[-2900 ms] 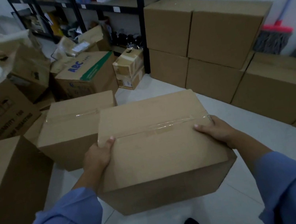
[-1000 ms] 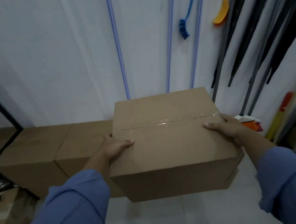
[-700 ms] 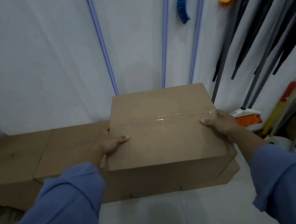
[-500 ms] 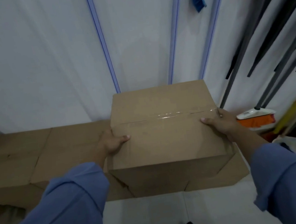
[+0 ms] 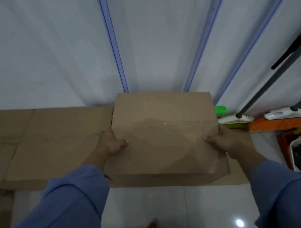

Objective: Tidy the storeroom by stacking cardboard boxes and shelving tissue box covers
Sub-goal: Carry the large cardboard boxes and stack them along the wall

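Cardboard box (image 5: pixel 164 131) now lower, seemingly on bottom box (image 5: pixel 239 176); left hand (image 5: pixel 111 143), right hand (image 5: pixel 222 140) grip its sides.

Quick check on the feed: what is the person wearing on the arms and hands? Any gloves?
No gloves: the left hand and right hand are bare. Both arms are in long, loose blue sleeves, plain with no visible markings. The left sleeve and right sleeve end short of the wrists, leaving the lower forearms uncovered. The light is too dim to tell rings or a watch.
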